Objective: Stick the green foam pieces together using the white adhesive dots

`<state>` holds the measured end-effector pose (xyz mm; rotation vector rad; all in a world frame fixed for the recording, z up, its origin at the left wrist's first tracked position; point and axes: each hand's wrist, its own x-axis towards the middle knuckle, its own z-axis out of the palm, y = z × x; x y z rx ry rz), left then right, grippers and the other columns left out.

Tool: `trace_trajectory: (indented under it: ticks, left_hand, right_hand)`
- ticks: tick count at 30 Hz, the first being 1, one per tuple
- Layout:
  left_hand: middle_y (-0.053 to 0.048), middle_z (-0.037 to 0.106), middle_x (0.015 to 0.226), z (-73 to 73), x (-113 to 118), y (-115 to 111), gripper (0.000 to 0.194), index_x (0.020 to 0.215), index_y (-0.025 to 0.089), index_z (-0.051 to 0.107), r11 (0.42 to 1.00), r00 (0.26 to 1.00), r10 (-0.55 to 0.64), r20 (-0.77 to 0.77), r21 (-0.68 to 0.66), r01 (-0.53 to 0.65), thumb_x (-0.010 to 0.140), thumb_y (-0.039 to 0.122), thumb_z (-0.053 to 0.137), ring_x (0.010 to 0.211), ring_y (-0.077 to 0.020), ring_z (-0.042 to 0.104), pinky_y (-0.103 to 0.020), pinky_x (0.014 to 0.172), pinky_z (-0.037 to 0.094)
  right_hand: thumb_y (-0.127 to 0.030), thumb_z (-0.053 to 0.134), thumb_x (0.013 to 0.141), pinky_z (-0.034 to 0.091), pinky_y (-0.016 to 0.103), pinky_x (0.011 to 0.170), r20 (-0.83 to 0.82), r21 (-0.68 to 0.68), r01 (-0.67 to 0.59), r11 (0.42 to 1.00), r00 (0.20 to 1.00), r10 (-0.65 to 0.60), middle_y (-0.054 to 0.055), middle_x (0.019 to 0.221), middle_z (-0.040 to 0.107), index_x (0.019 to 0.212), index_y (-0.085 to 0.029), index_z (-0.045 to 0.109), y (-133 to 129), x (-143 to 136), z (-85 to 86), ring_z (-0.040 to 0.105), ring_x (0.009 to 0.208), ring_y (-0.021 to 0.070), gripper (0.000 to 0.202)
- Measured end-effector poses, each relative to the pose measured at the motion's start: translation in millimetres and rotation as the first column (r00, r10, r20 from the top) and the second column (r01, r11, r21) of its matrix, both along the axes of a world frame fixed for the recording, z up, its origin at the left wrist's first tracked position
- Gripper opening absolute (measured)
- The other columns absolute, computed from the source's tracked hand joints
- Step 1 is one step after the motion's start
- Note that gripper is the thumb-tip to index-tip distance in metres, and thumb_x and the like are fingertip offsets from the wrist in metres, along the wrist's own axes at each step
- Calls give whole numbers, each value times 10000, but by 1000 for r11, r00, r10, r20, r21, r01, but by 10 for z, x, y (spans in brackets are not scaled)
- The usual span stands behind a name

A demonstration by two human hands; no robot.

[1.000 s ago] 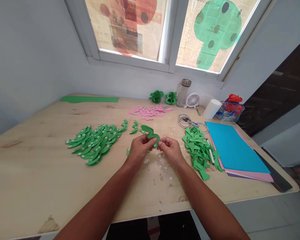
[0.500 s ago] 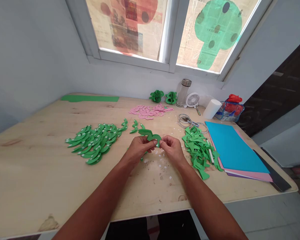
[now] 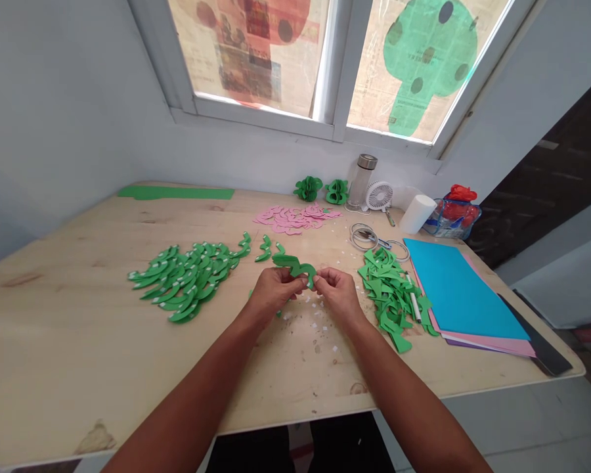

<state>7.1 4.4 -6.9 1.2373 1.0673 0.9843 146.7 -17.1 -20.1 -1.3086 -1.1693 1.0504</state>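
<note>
Between my hands, above the middle of the table, is a wavy green paper cutout [image 3: 303, 269] made of stacked layers. My left hand [image 3: 274, 288] pinches its lower left side. The fingertips of my right hand [image 3: 335, 289] are closed on its right end, where a small white patch shows. Left of my hands lies a pile of curved green cutouts [image 3: 192, 279] with white patches at their ends. A few more green cutouts [image 3: 264, 248] lie just behind my left hand. Small white paper bits [image 3: 315, 325] are scattered beneath my hands.
Green paper scraps [image 3: 387, 295] with a white pen [image 3: 415, 307] lie to the right, beside blue and pink sheets [image 3: 465, 289]. Behind are tape rolls [image 3: 363, 236], pink cutouts [image 3: 295, 219], green paper ornaments [image 3: 308, 188], a glass bottle [image 3: 362, 184] and a small fan [image 3: 379, 196].
Both hands keep their hold on the green cutout. Its right end has shifted very slightly; the piles have not visibly changed.
</note>
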Motion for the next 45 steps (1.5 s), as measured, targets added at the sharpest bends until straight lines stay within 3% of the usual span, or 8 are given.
trace_trajectory:
  ticks: [16,18,22,25,28,38,45]
  left_hand:
    - [-15,622,550,7,1,-6,187,621,120,646,1000,999,3,-52,-26,-4,568,292,697,493,-109,505,-217,472,394]
    - [-7,616,540,-4,10,0,175,609,122,641,999,998,41,-52,-4,-41,566,283,693,485,-107,500,-218,470,395]
    - [5,613,542,-48,24,26,189,625,123,642,988,988,153,-9,8,-153,557,288,704,507,-123,534,-226,495,425]
    - [0,629,579,-82,30,44,224,654,119,655,984,984,175,31,29,-175,551,307,721,556,-144,572,-234,527,446]
    - [-4,636,605,-87,39,41,240,660,117,658,985,985,164,50,47,-167,549,316,735,580,-148,576,-234,542,447]
    - [-11,634,645,-6,55,-24,209,656,119,650,998,987,45,151,27,-50,572,290,734,616,-139,554,-239,593,457]
    - [6,571,580,-15,24,-16,219,594,119,625,994,999,32,-8,107,-31,605,322,708,559,-122,498,-218,504,383]
  right_hand:
    - [-305,576,686,411,232,520,48,1,9,1000,999,-10,18,638,637,715,-154,638,7,-20,-68,574,562,141,166]
    - [-312,560,708,426,240,546,103,25,18,1000,994,-20,22,659,645,746,-159,639,5,-12,-67,581,585,147,176]
    - [-315,535,747,412,240,554,310,158,129,979,935,-173,8,667,638,800,-178,625,-37,-5,-30,547,568,135,171]
    - [-297,520,765,398,229,552,395,222,59,973,907,-145,-4,653,624,753,-187,606,-79,-27,-5,530,555,121,140]
    - [-276,520,764,381,222,535,453,211,4,977,886,-101,-13,645,617,735,-192,598,-98,-54,-11,520,540,115,118]
    - [-300,550,753,364,216,519,535,175,42,984,834,-131,-23,582,592,687,-198,583,-95,-61,-38,516,516,113,126]
    - [-277,559,715,379,212,522,502,134,72,988,855,-130,-28,571,587,656,-197,568,-90,-71,-61,537,523,116,100]
